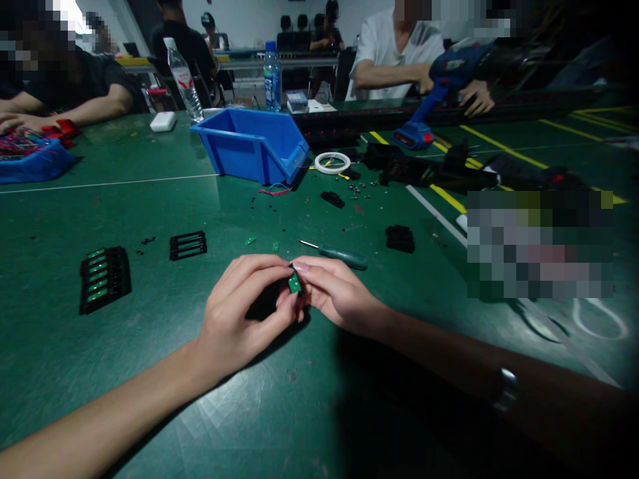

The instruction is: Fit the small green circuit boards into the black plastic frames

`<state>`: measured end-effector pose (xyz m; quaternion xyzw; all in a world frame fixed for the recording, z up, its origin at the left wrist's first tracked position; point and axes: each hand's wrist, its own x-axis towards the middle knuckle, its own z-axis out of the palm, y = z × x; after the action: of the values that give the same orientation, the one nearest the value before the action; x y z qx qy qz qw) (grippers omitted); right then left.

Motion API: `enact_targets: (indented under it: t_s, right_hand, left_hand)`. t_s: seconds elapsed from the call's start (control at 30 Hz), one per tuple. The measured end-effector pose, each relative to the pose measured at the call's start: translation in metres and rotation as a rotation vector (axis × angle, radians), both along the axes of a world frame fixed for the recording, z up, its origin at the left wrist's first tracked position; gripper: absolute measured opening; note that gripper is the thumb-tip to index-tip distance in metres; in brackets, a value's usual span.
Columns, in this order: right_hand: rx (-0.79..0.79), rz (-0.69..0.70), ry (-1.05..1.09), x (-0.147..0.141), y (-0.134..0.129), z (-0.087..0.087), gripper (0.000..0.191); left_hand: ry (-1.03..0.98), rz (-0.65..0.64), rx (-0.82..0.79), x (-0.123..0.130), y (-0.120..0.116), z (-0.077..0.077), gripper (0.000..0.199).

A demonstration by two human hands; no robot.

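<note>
Between the fingertips of both hands is a small green circuit board (pixel 295 284), tilted, with a dark part at its edge. My left hand (pixel 239 299) pinches it from the left, and my right hand (pixel 339 289) grips it from the right; the fingers partly cover it. Just beyond the hands lie two more little green boards (pixel 250 240). A screwdriver (pixel 344 257) with a dark green handle rests behind my right hand. Over to the left are a black frame (pixel 188 245) with open slots and a black holder (pixel 105 279) with several green boards in it.
A blue bin (pixel 249 146) stands at the back, near a white ring (pixel 332 163) and scattered screws (pixel 360 189). A black part (pixel 400 239) sits right of the screwdriver. Two bottles (pixel 272 76) stand behind the bin. Across the table a person holds a blue power drill (pixel 439 86).
</note>
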<state>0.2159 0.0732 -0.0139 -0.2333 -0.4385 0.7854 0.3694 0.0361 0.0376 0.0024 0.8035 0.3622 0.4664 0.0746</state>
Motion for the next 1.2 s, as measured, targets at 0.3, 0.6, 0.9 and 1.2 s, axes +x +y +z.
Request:
enact_targets:
  t_s: [0.3, 0.6, 0.9, 1.2]
  right_hand:
    - [0.072, 0.028, -0.057, 0.0039, -0.0021, 0.0063, 0.016]
    - [0.098, -0.004, -0.092, 0.0019, -0.0020, 0.0052, 0.017]
    - [0.112, -0.021, -0.069, 0.0014, -0.0032, 0.0026, 0.013]
    - [0.116, -0.007, -0.102, 0.0020, -0.0022, 0.0009, 0.017]
  left_hand:
    - [-0.005, -0.019, -0.015, -0.0015, 0.0007, -0.0007, 0.034]
    - [0.019, -0.040, 0.022, -0.0018, 0.0049, -0.0007, 0.032]
    - [-0.003, -0.064, -0.032, -0.0005, 0.0064, -0.0004, 0.032]
    - [0.005, -0.044, -0.138, -0.0030, 0.0053, -0.0028, 0.042]
